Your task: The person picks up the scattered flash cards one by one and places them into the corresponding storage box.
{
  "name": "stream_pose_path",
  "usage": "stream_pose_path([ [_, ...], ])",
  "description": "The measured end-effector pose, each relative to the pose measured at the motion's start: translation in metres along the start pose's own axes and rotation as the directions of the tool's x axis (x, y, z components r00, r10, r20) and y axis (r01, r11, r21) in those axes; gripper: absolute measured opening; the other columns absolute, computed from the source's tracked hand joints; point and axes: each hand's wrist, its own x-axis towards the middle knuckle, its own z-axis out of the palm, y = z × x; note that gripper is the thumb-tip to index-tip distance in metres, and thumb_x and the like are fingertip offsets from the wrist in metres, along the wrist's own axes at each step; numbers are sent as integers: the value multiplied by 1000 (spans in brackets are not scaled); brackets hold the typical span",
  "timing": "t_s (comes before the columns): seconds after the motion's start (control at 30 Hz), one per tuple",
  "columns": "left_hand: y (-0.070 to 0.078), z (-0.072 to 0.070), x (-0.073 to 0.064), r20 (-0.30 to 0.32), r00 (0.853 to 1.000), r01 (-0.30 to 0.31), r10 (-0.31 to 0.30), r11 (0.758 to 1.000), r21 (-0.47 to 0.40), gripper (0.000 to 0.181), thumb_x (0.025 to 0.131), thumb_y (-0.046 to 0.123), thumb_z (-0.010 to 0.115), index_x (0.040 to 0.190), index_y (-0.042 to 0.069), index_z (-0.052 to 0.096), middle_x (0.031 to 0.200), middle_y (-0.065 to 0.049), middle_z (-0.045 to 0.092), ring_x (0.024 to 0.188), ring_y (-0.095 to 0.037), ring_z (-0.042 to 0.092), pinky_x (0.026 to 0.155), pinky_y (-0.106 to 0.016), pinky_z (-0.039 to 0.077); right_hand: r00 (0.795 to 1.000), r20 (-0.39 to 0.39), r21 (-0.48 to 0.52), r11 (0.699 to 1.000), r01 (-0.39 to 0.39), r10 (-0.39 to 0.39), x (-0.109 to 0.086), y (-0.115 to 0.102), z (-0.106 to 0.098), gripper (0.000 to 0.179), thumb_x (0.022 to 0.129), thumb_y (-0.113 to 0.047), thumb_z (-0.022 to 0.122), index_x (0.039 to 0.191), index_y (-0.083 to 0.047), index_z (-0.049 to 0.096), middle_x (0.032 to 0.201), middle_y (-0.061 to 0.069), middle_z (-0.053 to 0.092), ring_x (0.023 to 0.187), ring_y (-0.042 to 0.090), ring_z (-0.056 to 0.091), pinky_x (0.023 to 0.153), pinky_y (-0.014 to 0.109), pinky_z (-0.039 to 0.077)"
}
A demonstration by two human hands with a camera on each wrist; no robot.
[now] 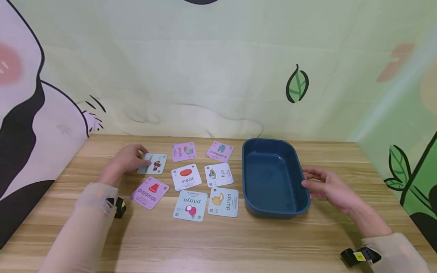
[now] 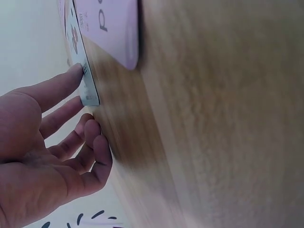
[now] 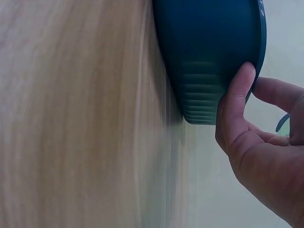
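From where I sit, my left hand [image 1: 128, 159] is at the left of the wooden table [image 1: 218, 242], its fingers [image 2: 57, 88] nearly straight and spread, the fingertips touching the near edge of a pale blue picture card [image 1: 153, 163] that lies flat; it grips nothing. Just nearer to me lies the pajamas card [image 1: 150, 192], then to the right the socks card [image 1: 184, 151], the meat card [image 1: 186, 176] and the pitaya card [image 1: 190, 205], followed by the trousers card [image 1: 220, 151], the fish card [image 1: 219, 174] and the durian card [image 1: 223, 202]. Right of the cards stands the dark blue tray [image 1: 273, 206], empty. My right hand [image 1: 329, 187] is at its right rim, loosely open, the thumb [image 3: 235, 102] pressed against the outer wall.
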Motion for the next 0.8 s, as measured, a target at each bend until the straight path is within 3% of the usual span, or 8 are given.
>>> stream_pose_path([
  [0.33,-8,-1,1,-23,999,39,-40,997,-64,29,97,18,70,116,-2,59,118,-27,58,99,-37,54,79,-42,46,1000,2,-6,1000,1,-1,-1,-1,0,63,103,-9,59,152,14,28,131,26,43,99,12,62,79,32,57],
  [0.8,-22,-8,-3,6,1000,24,-24,993,-115,28,99,21,66,115,-2,62,113,-23,59,99,-36,51,80,-42,41,1000,3,6,1000,12,-12,0,-1,1,62,103,-8,60,151,15,28,128,25,45,97,13,62,78,33,58],
])
